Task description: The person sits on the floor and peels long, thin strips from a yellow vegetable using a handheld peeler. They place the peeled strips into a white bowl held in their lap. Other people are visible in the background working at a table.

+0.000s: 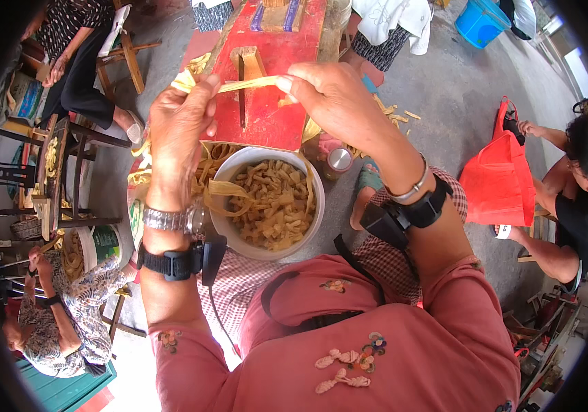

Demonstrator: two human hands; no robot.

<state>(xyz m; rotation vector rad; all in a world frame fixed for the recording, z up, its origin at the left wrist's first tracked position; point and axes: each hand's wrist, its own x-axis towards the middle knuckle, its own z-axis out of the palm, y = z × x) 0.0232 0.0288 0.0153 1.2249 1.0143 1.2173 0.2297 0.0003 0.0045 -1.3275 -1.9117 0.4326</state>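
Observation:
A pale yellow flat strip point(247, 84) is stretched sideways between my hands. My left hand point(183, 110) pinches it on the left, with more of the strip bunched at the fingers. On the right, my right hand point(332, 98) grips it between thumb and fingers. Under the strip, a thin dark blade point(242, 108) and a wooden block point(255, 62) stand on a red board point(278, 134); whether strip and blade touch, I cannot tell. Below the board's near end, a white bucket point(318, 206) holds many short yellow-brown pieces point(273, 216).
Long yellow strips point(217, 154) hang left of the bucket. A lidded jar point(339, 160) stands to its right, near cut pieces on the floor point(394, 116). People sit on both sides. A red bag point(497, 180) is at right, a blue bucket point(482, 23) at far right.

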